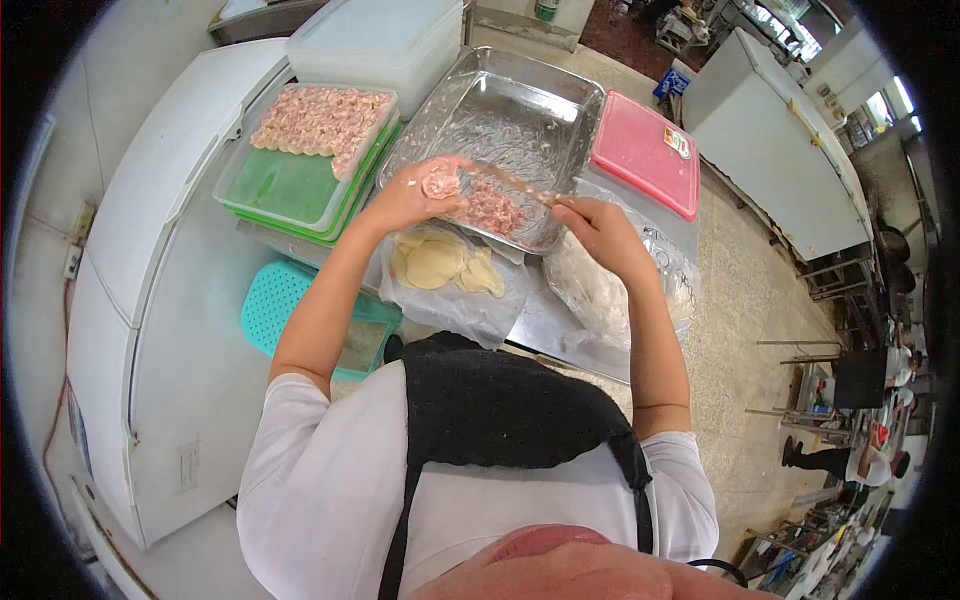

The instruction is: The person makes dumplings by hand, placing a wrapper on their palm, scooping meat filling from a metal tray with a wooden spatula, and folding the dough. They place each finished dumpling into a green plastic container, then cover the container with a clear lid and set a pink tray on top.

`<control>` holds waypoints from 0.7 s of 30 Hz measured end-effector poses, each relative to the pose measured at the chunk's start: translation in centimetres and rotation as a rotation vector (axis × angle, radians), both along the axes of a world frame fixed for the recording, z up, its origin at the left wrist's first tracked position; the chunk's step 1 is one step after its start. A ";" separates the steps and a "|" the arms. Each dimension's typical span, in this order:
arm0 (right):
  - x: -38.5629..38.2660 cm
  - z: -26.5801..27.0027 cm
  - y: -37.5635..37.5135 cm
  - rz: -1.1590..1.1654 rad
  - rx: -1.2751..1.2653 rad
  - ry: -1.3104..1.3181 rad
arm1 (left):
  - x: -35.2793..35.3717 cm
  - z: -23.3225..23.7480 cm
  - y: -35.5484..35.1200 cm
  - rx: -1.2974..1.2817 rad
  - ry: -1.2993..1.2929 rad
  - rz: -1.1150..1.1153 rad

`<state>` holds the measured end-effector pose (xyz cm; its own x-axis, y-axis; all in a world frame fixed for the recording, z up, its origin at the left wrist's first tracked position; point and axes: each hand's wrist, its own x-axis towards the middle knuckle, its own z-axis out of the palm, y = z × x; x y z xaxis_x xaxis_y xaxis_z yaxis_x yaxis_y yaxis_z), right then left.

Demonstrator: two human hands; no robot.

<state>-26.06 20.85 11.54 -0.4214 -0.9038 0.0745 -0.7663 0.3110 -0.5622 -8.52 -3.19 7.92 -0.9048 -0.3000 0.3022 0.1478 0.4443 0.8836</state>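
Wrappers (440, 262) lie nearest you on plastic over the tabletop (540, 322), and just beyond them your left hand (408, 200) cups a dumpling (440, 182), fingers curled round it, while your right hand (600, 228) pinches the spatula (512, 183) between fingers and thumb. Both hands are at the near end of the tray (520, 95), meat (490, 210) heaped between them, so a slack left hold could let the dumpling tip in, and too hard a press of the spatula could squash or tear it. Farther off, more dumplings (320, 120) sit packed in the box (270, 185), where a bump might shift their rows.
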 end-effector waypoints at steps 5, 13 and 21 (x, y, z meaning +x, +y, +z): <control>3.0 -1.4 -2.8 0.134 -0.133 -0.215 | -1.4 0.8 -2.5 -0.331 -0.046 -0.166; 7.4 0.9 -7.1 0.004 -0.148 0.352 | 0.3 1.0 -7.8 -0.278 -0.112 -0.107; 13.8 1.8 -13.3 -0.037 -0.131 0.261 | 5.1 2.5 -14.1 -0.097 -0.252 -0.258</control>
<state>-12.26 7.52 13.32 -0.4053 -0.8635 0.3002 -0.8798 0.2792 -0.3848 -3.47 -17.24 10.41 -0.9965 -0.0337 0.0759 0.0486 0.5043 0.8622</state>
